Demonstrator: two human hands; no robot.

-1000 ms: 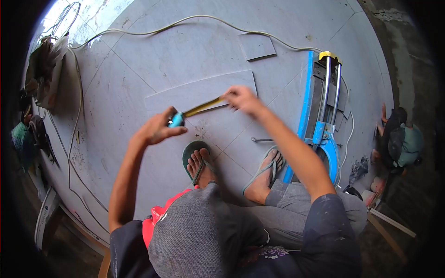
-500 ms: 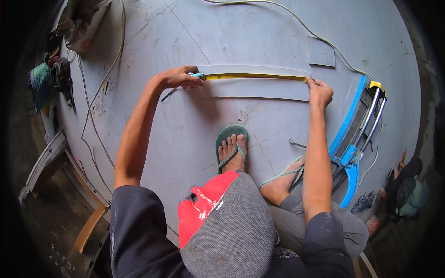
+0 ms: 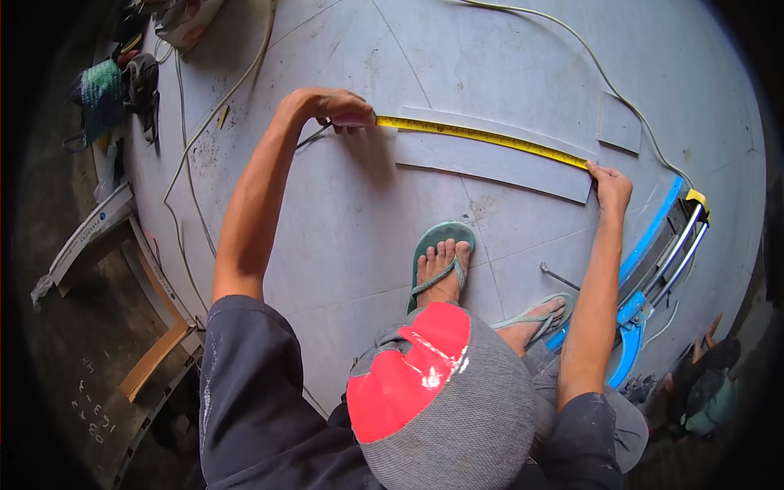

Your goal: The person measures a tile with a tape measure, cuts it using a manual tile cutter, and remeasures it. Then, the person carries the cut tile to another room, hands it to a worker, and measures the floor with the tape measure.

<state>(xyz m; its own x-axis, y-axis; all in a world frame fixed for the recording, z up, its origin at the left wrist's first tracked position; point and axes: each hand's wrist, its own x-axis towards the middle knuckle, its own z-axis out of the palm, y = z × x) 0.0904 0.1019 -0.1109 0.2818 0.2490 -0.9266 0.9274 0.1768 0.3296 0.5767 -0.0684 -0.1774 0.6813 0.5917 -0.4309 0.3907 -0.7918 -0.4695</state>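
My left hand [image 3: 341, 108] is closed around the case of a tape measure, which the fingers mostly hide. A thin dark rod [image 3: 314, 136] sticks out below that hand. The yellow tape blade [image 3: 482, 139] stretches rightward along a long, narrow grey tile strip [image 3: 490, 170] lying on the floor. My right hand [image 3: 612, 188] pinches the blade's far end between thumb and fingers, by the strip's right edge. On the left, the blade runs a little past the strip's end to my left hand.
A blue tile cutter [image 3: 653, 253] stands at the right, near a small tile piece [image 3: 619, 122]. A metal rod [image 3: 559, 276] lies beside my sandalled foot [image 3: 535, 320]. Cables [image 3: 216, 110] cross the floor. Cardboard [image 3: 155, 359] is at left; another person [image 3: 706, 384] is at far right.
The view has turned, so the strip and the tools look tilted and shifted. More of the blade shows, and my left hand now sits beyond the strip's left end.
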